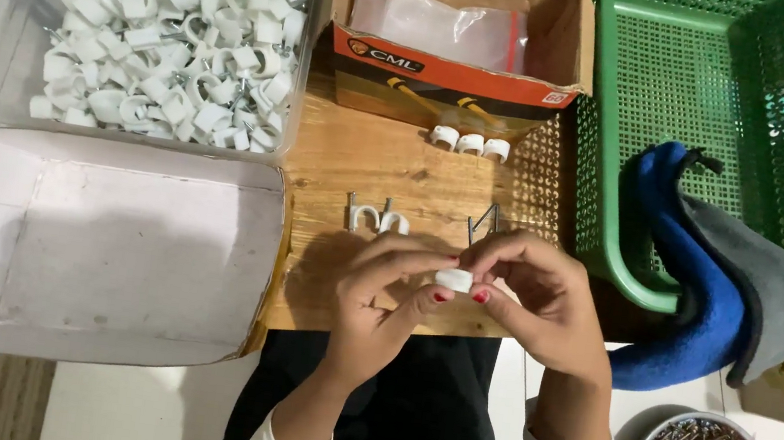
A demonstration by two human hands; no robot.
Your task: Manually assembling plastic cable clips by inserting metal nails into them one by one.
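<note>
Both hands meet just above the wooden surface (390, 159): the left hand (387, 295) and right hand (534, 294) pinch one white cable clip (453, 279) between their fingertips, its long axis lying left to right, equally near both.

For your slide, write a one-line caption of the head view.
Both hands, left hand and right hand, pinch a white cable clip over a wooden board.
</note>
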